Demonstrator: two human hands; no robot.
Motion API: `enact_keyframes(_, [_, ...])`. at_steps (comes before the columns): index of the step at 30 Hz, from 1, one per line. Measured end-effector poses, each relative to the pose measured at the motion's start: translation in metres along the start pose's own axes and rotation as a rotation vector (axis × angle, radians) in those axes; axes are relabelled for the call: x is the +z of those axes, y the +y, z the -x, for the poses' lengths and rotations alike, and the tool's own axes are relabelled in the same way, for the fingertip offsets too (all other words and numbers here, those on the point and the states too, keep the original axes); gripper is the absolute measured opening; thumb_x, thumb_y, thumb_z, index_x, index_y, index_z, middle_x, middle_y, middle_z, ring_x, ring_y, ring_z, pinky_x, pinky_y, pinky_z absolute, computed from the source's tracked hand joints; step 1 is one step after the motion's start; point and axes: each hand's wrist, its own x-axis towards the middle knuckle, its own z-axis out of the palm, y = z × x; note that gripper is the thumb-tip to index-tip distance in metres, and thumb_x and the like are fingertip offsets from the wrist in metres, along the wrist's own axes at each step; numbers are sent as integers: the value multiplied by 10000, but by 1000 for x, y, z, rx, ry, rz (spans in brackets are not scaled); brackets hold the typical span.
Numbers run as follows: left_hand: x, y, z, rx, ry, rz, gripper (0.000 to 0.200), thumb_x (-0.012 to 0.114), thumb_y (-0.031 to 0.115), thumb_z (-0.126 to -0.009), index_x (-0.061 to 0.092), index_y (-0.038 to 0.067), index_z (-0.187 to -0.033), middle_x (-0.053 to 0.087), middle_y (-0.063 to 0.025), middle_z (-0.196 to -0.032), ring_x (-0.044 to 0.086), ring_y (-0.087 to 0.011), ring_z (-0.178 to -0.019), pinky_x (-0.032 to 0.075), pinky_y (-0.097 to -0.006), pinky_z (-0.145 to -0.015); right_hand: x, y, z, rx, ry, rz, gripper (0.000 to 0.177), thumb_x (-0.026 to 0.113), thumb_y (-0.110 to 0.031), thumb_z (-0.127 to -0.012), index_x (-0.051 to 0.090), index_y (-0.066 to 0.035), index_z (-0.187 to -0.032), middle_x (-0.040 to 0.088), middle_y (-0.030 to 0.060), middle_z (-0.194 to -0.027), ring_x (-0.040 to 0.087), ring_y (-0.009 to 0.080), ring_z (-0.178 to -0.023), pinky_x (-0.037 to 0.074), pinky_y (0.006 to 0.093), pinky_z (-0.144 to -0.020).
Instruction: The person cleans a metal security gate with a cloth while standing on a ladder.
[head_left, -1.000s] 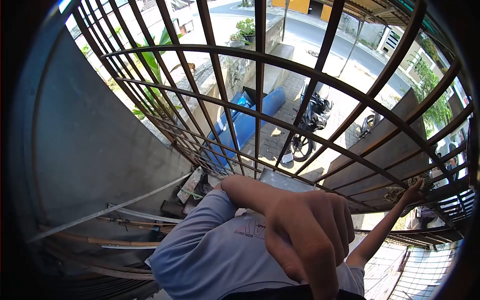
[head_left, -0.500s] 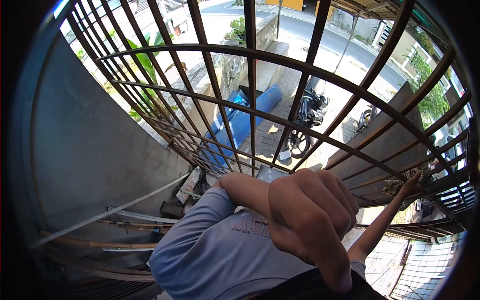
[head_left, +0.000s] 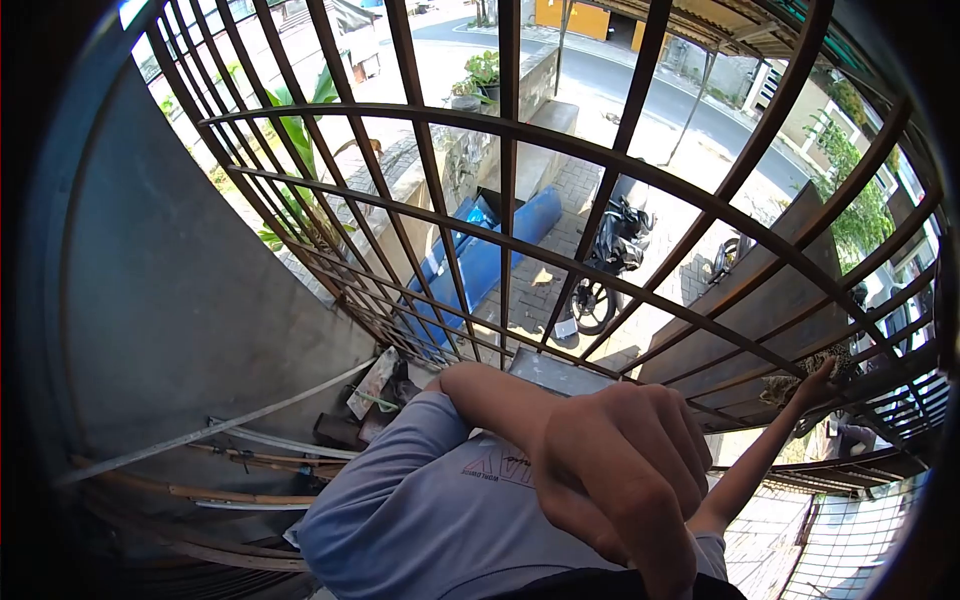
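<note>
On the far right, my right hand [head_left: 818,388] has its fingers on a mottled brown-and-beige cloth [head_left: 783,390] at the dark-brown metal grille [head_left: 560,142]; near me, my left hand [head_left: 628,462] curls closed, contents hidden. How much is finished, I can't tell.

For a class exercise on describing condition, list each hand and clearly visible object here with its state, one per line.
Left hand: fingers curled; any contents hidden
Right hand: closed on the cloth, at the bars
Brown cloth: bunched up
Metal bars: in place, brown, spaced apart
Motorcycle: standing, no rider visible
Blue sheet: outside, low down, curved
Potted plant: upright, leafy
</note>
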Motion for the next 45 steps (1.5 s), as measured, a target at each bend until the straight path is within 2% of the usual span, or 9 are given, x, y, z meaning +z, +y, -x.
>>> enact_keyframes(5, [0, 12, -7, -3, 33, -152, 109, 734, 138, -838, 641, 79, -842, 477, -19, -513, 363, -82, -339, 149, -261, -346, -5, 19, -1, -1, 72, 70, 730, 622, -582, -828, 654, 141, -923, 672, 279, -841, 662, 407, -780, 511, 464, -689])
enact_keyframes(9, [-5, 3, -2, 60, -9, -105, 231, 512, 109, -940, 658, -56, -872, 494, -50, -525, 398, -149, -341, 215, -291, -349, -14, 27, -8, 163, -89, 86, 738, 647, -548, -824, 599, 145, -1071, 639, 313, -1001, 646, 413, -897, 505, 460, -759])
enact_keyframes(28, [-9, 18, 0, -28, -113, -356, 206, 659, 188, -903, 566, 145, -1082, 539, -65, -572, 459, -137, -384, 258, -259, -371, -16, -6, 3, 179, -54, -149, 715, 657, -513, -833, 586, 136, -1125, 638, 293, -1071, 637, 401, -964, 498, 434, -811])
enact_keyframes(30, [-7, 4, -1, 140, -43, -338, 105, 583, 57, -904, 653, -12, -940, 505, -36, -548, 371, -76, -359, 189, -249, -363, -16, 3, 1, 200, -114, -109, 675, 654, -491, -845, 598, 126, -1114, 647, 281, -1058, 640, 397, -954, 504, 430, -811])
enact_keyframes(33, [-9, 4, -1, 84, -101, -362, 120, 586, 55, -895, 652, -21, -960, 497, -25, -553, 376, -79, -371, 200, -248, -373, -16, 11, -1, 270, -160, 20, 645, 643, -467, -864, 584, 106, -1155, 631, 268, -1114, 614, 395, -1026, 487, 422, -873])
enact_keyframes(36, [-9, 9, -5, 20, -101, -444, 133, 575, 54, -897, 655, -33, -957, 492, -16, -560, 380, -76, -382, 212, -247, -382, -10, 8, 3, 23, -10, -14, 638, 642, -484, -861, 594, 92, -1133, 681, 221, -1004, 667, 342, -891, 512, 408, -780])
enact_keyframes(40, [-14, 17, -9, 54, -107, -421, 120, 613, 50, -874, 662, -34, -945, 495, -17, -555, 395, -75, -386, 219, -249, -380, -6, 16, 2, -74, 45, 48, 672, 622, -503, -868, 583, 108, -1145, 633, 268, -1104, 630, 384, -975, 494, 417, -824])
enact_keyframes(43, [-20, 33, -13, -110, -137, -488, 233, 744, 248, -834, 595, 117, -957, 537, -40, -564, 480, -137, -388, 275, -264, -369, -11, 17, 1, 21, -25, -15, 664, 612, -487, -881, 555, 93, -1199, 606, 271, -1162, 605, 384, -1038, 479, 412, -874])
enact_keyframes(45, [-22, 28, -16, -18, -147, -465, 198, 710, 208, -850, 634, 74, -976, 557, -47, -598, 478, -131, -394, 268, -264, -359, -9, 16, -3, -238, 116, 97, 657, 600, -473, -894, 523, 70, -1254, 547, 270, -1262, 552, 384, -1133, 437, 407, -956])
